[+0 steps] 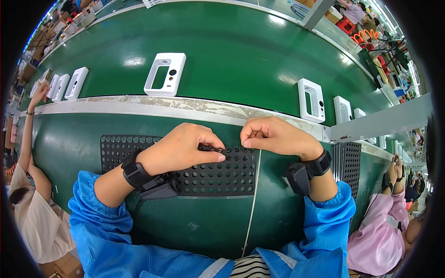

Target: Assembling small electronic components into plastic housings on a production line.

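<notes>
My left hand point(183, 146) is closed over a black perforated mat point(218, 185), thumb and fingers curled together. A small dark piece point(209, 148) shows between its thumb and fingers; I cannot make out its kind. To its right, apart from it, my right hand point(273, 135) is curled in a pinch near the mat's upper right corner. Whatever its fingertips hold, if anything, is hidden or too small to see. Beyond my hands, on the green belt, lies a white plastic housing point(178, 65) with a rectangular opening and a round dark hole.
Another white housing point(311, 101) lies right on the green belt point(241, 55), with several more at both ends. A metal rail point(213, 107) separates belt and bench. A grey metal bar point(384, 116) juts in from the right. Co-workers sit on both sides, one reaching toward housings point(76, 83).
</notes>
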